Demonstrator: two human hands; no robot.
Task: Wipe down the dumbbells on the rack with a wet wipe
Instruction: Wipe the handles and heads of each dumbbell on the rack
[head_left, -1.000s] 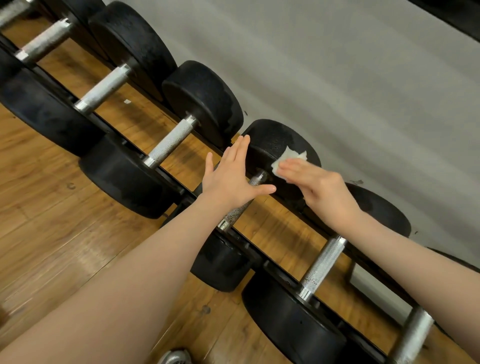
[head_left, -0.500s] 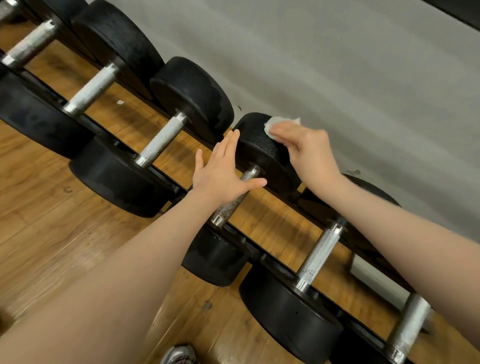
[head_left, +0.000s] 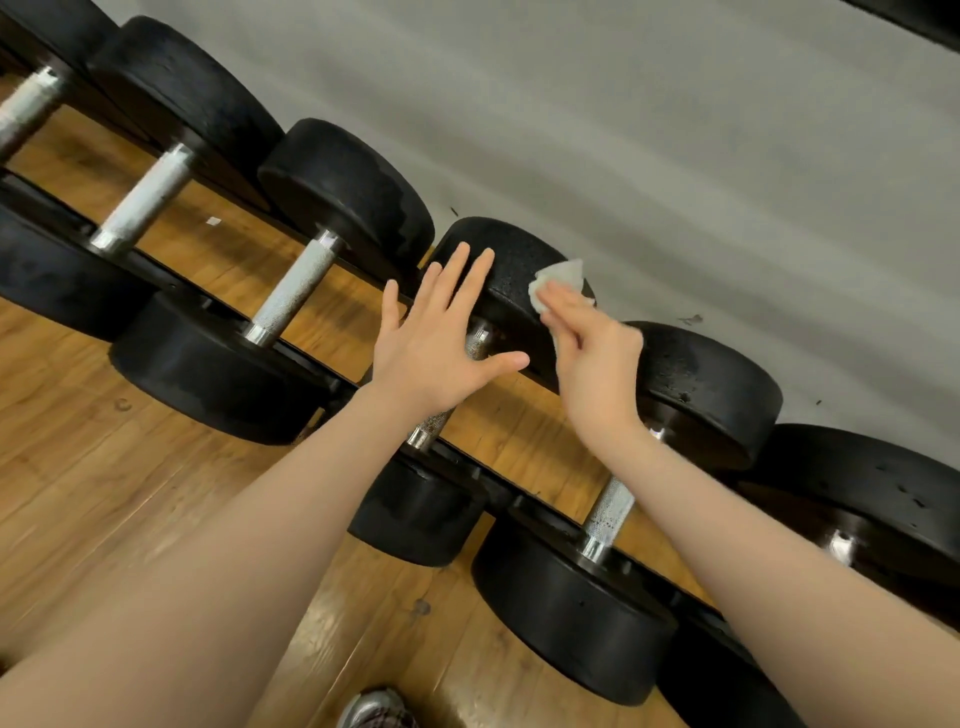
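Dumbbell (head_left: 511, 270) under flat left hand (head_left: 436, 343), right hand (head_left: 597, 358) pressing wet wipe (head_left: 558, 278)

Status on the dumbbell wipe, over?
Left hand flat, fingers on the far head of the dumbbell. Right hand presses wipe on that head. Nothing in the way.

A single head-worn camera looks forward and steeply down, close above a black metal rack (head_left: 498, 483) of black rubber-headed dumbbells (head_left: 343, 208) running from upper left to lower right. Grey wall (head_left: 675, 130) fills the upper right, wooden floor (head_left: 104, 493) the lower left.
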